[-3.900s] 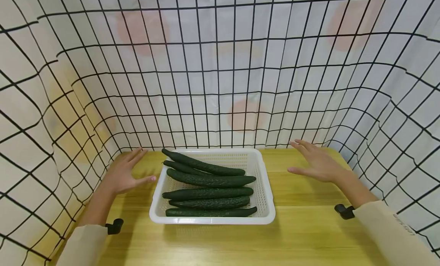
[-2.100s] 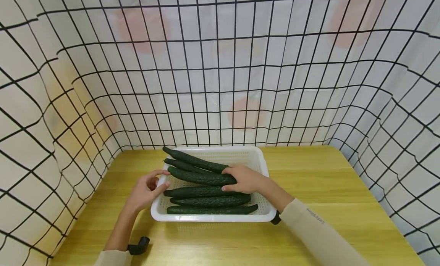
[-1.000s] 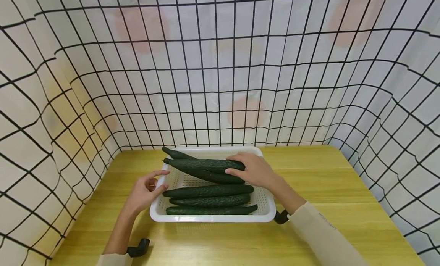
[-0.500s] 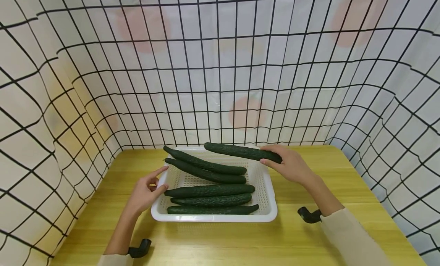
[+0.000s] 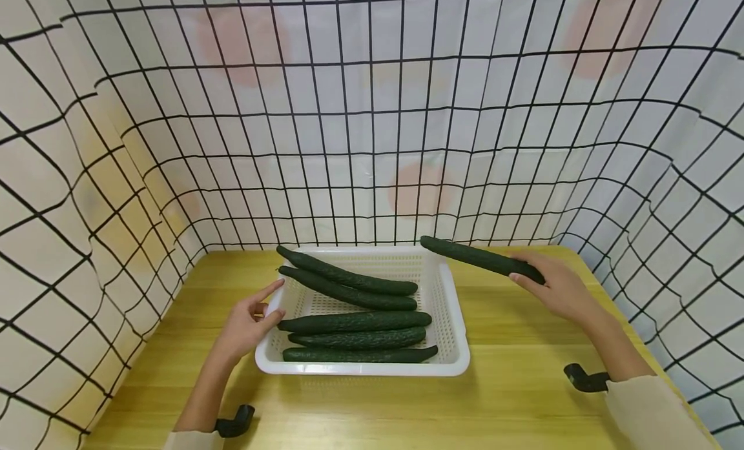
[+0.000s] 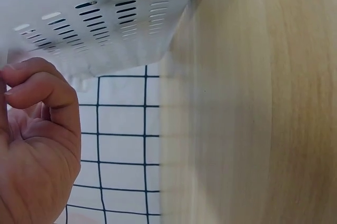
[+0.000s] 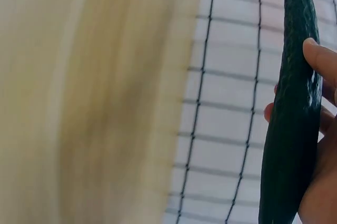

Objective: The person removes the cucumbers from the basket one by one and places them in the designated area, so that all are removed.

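Sheeting [image 5: 386,133], pale with faint reddish and yellow patches, walls the back and both sides of the space, and black square-meshed netting [image 5: 401,61] stretches across it. Below lies a yellow wood-grain table [image 5: 360,411], its far edge near the back netting, a soft sheen on its front. A white perforated plastic basket [image 5: 360,368] stands on it, holding five dark green cucumbers [image 5: 360,322], roughly crosswise; the rear two slant, their left ends over the rim. Beige sleeves [image 5: 651,408] cover the person's forearms. The right hand [image 5: 552,285] grips a sixth cucumber [image 5: 476,256] near one end, raised above the table right of the basket, tilted with its free end up toward the back netting. The left hand [image 5: 238,327] touches the basket's left rim with forefinger and thumb, other fingers bent; whether they pinch it cannot be told, since the rim is largely cut off in the left wrist view. Black mounts [image 5: 584,379] sit at both wrists.
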Action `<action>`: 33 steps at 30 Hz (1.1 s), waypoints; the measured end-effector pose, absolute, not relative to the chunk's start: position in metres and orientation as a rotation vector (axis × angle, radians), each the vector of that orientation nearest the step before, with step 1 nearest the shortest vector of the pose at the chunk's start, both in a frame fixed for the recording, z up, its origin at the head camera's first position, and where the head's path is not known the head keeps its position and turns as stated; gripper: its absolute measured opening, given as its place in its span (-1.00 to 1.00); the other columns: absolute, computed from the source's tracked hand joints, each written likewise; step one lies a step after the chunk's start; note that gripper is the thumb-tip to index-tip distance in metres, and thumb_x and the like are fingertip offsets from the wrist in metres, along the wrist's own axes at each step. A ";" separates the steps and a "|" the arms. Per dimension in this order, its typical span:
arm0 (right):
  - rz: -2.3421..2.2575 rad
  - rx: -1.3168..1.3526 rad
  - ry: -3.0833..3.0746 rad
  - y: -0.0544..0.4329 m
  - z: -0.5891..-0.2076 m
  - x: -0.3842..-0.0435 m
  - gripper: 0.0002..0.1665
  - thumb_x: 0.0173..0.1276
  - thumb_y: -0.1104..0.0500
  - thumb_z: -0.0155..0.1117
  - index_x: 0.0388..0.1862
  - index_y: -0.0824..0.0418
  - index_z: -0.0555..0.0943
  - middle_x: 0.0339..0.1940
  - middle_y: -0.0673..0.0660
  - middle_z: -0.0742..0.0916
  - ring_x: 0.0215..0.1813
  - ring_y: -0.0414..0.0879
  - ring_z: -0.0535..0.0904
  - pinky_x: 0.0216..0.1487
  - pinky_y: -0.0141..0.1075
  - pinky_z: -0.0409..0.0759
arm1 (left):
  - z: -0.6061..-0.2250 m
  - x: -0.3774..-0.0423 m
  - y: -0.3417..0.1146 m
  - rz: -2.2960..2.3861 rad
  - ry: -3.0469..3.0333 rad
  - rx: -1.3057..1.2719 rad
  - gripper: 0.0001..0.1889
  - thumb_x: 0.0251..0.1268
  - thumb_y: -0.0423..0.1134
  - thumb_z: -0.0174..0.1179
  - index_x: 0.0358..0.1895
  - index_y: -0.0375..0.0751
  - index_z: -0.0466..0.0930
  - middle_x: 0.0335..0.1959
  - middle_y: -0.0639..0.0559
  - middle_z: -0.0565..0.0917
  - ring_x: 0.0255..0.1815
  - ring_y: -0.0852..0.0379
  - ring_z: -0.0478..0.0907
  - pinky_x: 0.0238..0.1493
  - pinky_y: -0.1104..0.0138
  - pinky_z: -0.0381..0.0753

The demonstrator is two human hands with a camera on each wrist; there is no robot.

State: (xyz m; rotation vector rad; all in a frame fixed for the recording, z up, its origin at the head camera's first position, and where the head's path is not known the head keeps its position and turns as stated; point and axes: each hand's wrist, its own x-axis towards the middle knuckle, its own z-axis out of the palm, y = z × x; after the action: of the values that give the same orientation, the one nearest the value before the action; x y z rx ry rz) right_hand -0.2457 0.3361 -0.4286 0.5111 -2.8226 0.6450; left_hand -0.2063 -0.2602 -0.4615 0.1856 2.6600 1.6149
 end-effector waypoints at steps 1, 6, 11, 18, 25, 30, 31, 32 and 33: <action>0.645 0.495 -2.827 0.342 -0.431 -0.245 -0.34 0.59 -0.11 0.16 0.48 0.25 0.43 0.40 0.41 0.54 0.34 0.46 0.44 0.18 0.38 0.44 | -0.461 -0.206 -0.261 1.611 2.655 0.178 -0.33 0.42 -0.24 0.30 0.56 0.09 0.36 -0.33 -0.24 0.70 -0.50 0.09 0.67 -0.48 0.25 0.74; 0.666 0.440 -2.841 0.372 -0.448 -0.245 -0.36 0.60 -0.08 0.15 0.47 0.28 0.42 0.39 0.43 0.54 0.29 0.42 0.47 0.08 0.33 0.47 | -0.460 -0.206 -0.261 1.576 2.671 0.196 -0.34 0.44 -0.23 0.28 0.57 0.08 0.35 -0.35 -0.25 0.70 -0.50 0.06 0.68 -0.50 0.24 0.74; 0.599 0.416 -2.847 0.391 -0.462 -0.246 -0.38 0.59 -0.07 0.18 0.44 0.26 0.44 0.35 0.43 0.57 0.23 0.41 0.51 0.01 0.32 0.49 | -0.458 -0.205 -0.263 1.556 2.684 0.207 -0.34 0.44 -0.25 0.27 0.57 0.07 0.35 -0.35 -0.24 0.71 -0.51 0.07 0.68 -0.52 0.25 0.73; 0.636 0.512 -2.870 0.395 -0.481 -0.254 -0.40 0.58 0.00 0.20 0.43 0.32 0.45 0.37 0.47 0.53 0.36 0.52 0.38 0.19 0.47 0.25 | -0.457 -0.204 -0.268 1.588 2.641 0.167 -0.35 0.45 -0.25 0.26 0.57 0.11 0.34 -0.31 -0.29 0.68 -0.49 0.06 0.66 -0.49 0.24 0.74; 0.657 0.554 -2.893 0.394 -0.493 -0.271 -0.39 0.60 -0.03 0.17 0.46 0.27 0.44 0.42 0.44 0.51 0.42 0.52 0.31 0.25 0.52 0.10 | -0.455 -0.205 -0.263 1.618 2.600 0.109 -0.33 0.47 -0.22 0.25 0.59 0.16 0.30 -0.09 -0.38 0.68 -0.39 0.00 0.72 -0.45 0.18 0.79; 0.741 0.593 -2.891 0.396 -0.497 -0.287 -0.40 0.60 -0.02 0.18 0.47 0.25 0.44 0.44 0.42 0.50 0.46 0.50 0.28 0.30 0.53 0.05 | -0.457 -0.205 -0.262 1.672 2.584 0.056 -0.34 0.45 -0.25 0.25 0.57 0.17 0.34 -0.10 -0.39 0.68 -0.48 -0.01 0.70 -0.50 0.17 0.77; 0.757 0.602 -2.885 0.397 -0.498 -0.290 -0.41 0.59 0.00 0.19 0.46 0.25 0.45 0.44 0.42 0.50 0.46 0.50 0.28 0.30 0.53 0.05 | -0.457 -0.205 -0.262 1.680 2.582 0.049 -0.34 0.45 -0.26 0.24 0.57 0.16 0.34 -0.11 -0.38 0.67 -0.50 -0.01 0.69 -0.51 0.17 0.77; 0.770 0.612 -2.878 0.398 -0.499 -0.293 -0.41 0.58 0.01 0.21 0.45 0.26 0.46 0.43 0.43 0.51 0.45 0.51 0.28 0.29 0.54 0.05 | -0.458 -0.205 -0.262 1.687 2.579 0.042 -0.34 0.44 -0.27 0.24 0.56 0.16 0.35 -0.13 -0.38 0.67 -0.51 0.00 0.68 -0.51 0.17 0.76; 0.779 0.618 -2.878 0.400 -0.500 -0.295 -0.42 0.58 0.02 0.22 0.45 0.25 0.46 0.44 0.43 0.50 0.46 0.51 0.28 0.29 0.55 0.04 | -0.458 -0.204 -0.262 1.693 2.575 0.034 -0.34 0.44 -0.27 0.24 0.56 0.16 0.35 -0.15 -0.37 0.66 -0.52 0.01 0.67 -0.51 0.17 0.76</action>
State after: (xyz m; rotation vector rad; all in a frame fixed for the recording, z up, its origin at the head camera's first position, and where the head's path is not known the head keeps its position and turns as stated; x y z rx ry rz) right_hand -0.2950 0.3995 -0.4997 0.6180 -2.8776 0.7791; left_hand -0.2043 -0.2622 -0.4580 0.0344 2.5754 1.6930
